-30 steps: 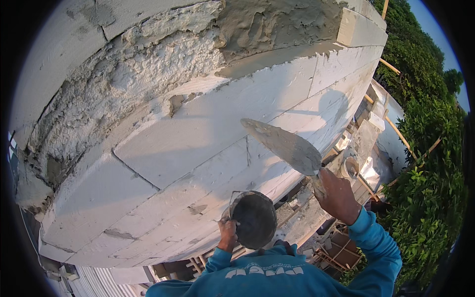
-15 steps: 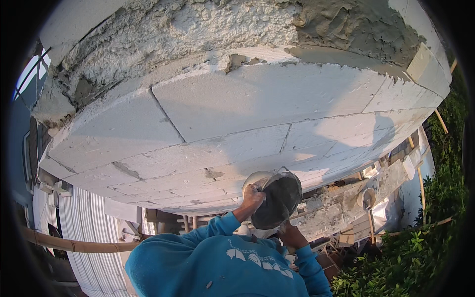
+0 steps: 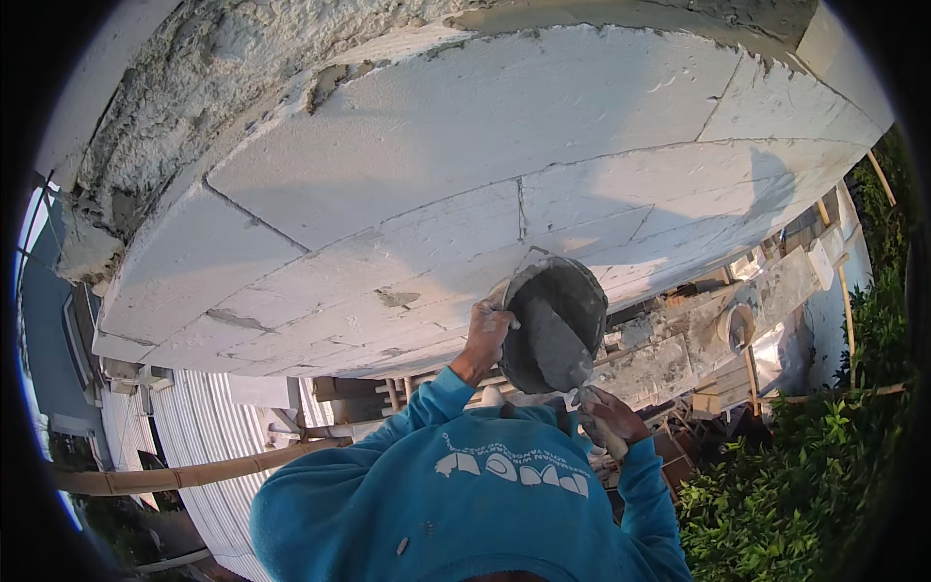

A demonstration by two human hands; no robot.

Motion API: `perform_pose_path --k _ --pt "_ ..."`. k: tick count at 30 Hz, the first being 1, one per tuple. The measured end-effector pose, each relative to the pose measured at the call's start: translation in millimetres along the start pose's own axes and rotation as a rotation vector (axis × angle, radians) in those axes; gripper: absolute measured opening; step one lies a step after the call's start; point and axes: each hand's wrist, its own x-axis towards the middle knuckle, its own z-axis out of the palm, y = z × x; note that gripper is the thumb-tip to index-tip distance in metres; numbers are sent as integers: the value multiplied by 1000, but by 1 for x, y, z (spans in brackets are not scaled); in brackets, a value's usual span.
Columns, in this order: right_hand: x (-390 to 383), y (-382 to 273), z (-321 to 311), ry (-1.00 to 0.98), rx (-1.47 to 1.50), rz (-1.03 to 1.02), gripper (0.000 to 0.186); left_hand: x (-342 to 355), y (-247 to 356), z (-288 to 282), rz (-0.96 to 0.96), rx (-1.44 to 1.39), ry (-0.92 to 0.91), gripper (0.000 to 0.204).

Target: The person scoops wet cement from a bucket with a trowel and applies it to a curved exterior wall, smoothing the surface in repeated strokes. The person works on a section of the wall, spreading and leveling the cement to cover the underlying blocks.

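Note:
A dark, mortar-stained bucket is tilted in front of my chest, its mouth facing me. My left hand is closed on its left rim. My right hand is closed at the bucket's lower right, around the handle of a trowel, which is mostly hidden by the fingers. The trowel's grey, mortar-coated blade reaches up into the bucket. Just beyond the bucket stands the white block wall. Wet grey mortar lies along its top edge at the far right.
Rough, crusted mortar covers the surface at the upper left. Below are a bamboo pole, a corrugated roof and a mortar-smeared plank. A round pan-like thing sits at right, beside green foliage.
The bucket has tipped further toward me, so its inside and the trowel blade show more. My right hand has come into fuller view. The view has shifted down along the wall.

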Motion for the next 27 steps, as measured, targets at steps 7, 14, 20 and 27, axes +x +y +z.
perform_pose_path --k 7,14,20,27 --pt "-21 -1 -18 60 160 -91 37 18 -14 32 -6 -125 -15 23" --pt "-56 -35 -30 11 455 -252 38 48 -38 50 -67 -224 51 30" --pt "-105 -172 -41 211 311 -635 40 63 -59 53 -161 -202 242 22" --pt "-132 -372 -103 1029 -477 -930 35 41 -37 51 -92 -233 214 26"
